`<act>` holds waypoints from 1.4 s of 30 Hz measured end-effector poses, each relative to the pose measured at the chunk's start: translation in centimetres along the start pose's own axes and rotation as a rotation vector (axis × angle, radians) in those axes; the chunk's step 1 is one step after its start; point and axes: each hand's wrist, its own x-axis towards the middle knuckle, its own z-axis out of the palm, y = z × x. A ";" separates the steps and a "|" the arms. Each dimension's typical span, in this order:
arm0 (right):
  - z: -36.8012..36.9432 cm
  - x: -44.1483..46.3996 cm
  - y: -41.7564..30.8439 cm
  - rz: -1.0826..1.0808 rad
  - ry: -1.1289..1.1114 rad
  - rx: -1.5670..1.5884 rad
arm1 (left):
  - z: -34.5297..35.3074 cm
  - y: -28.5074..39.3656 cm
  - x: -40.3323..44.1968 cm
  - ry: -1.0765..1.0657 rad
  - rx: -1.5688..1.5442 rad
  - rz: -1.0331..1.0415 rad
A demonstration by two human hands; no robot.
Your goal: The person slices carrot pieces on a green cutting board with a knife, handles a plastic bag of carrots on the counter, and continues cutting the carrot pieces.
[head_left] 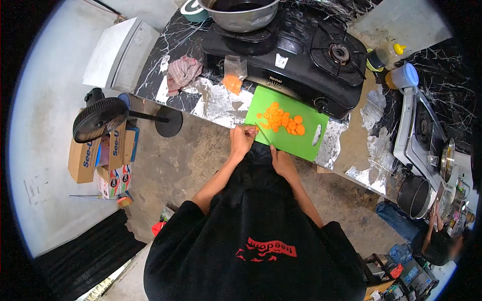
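A green cutting board (301, 113) lies at the counter's front edge, with a pile of orange carrot slices (275, 117) on it. My left hand (242, 139) is closed on a short piece of carrot (256, 128) at the board's left front edge. In my right hand (282, 161) is a knife (263, 135), its blade pointing up and left, close beside the carrot piece. The fingers of my right hand are wrapped round the handle, which is mostly hidden.
Behind the board stands a black gas stove (291, 70) bearing a metal bowl (243, 20). A checked cloth (183, 74) and a plastic bag with orange contents (233, 83) lie to the left. A second stove (419, 125) and a person (436, 246) are at the right.
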 end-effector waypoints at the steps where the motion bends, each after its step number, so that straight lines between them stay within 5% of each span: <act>1: 0.0 0.1 0.1 -0.017 -0.004 -0.013 | 0.0 0.0 0.0 0.001 -0.008 0.000; 26: -0.5 0.1 0.5 0.055 -0.132 -0.006 | -0.1 -0.1 0.3 0.005 -0.031 -0.056; 29: -0.9 0.0 -0.1 -0.072 0.002 0.126 | -0.1 -0.3 0.2 0.002 -0.054 -0.086; 42: -1.2 -0.1 -1.5 0.078 -0.098 0.092 | 0.5 -1.6 0.4 0.007 -0.174 -0.202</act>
